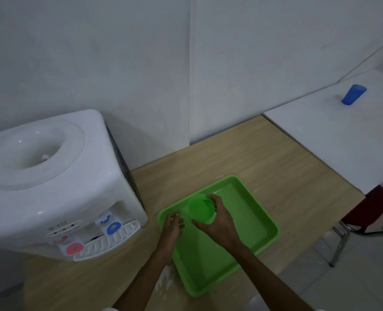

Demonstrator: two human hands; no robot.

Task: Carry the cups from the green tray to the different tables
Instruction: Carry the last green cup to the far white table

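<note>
- The right hand has its grip clamped around a green cup in the green tray, lower centre of the frame.
- The left hand rests on the tray's left rim, fingers loosely curled and holding nothing.
- The tray sits on the wooden counter.
- A blue cup stands on the white counter, upper right.
- A water dispenser stands at left.

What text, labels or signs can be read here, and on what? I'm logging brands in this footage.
Water dispenser front panel: a short mark, too blurred to read.
Blue tap tab and red tap tab: coloured symbols only, no words.
Green tray, green cup, blue cup: none.
</note>
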